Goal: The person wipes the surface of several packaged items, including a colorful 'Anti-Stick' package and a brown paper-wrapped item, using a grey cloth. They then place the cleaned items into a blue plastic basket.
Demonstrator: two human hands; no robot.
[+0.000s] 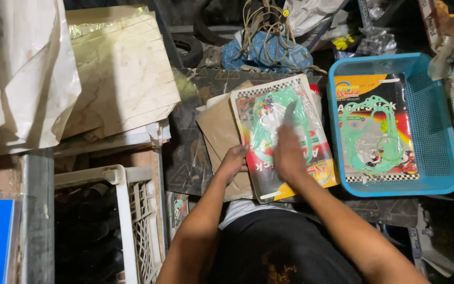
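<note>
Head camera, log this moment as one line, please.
left hand: grips edge of gasket pack | right hand: flat on pack, blurred | under pack: brown card | right: second pack in blue basket

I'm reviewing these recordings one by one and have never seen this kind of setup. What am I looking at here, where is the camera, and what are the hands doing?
There is no machine: a person works with two bare hands, and the single picture comes from a camera worn on their head, looking down past their arms. The left hand takes the left edge of a packaged gasket set, a flat plastic-wrapped card with green gaskets showing through, in its grip. The right hand lies flat and open on top of that pack; it is somewhat blurred. Under the pack are brown cardboard sheets on a dark surface. To the right sits a blue plastic basket holding another gasket pack of the same kind. At left are a white plastic crate and beige tile-like slabs. Tangled cord lies at the top.
</note>
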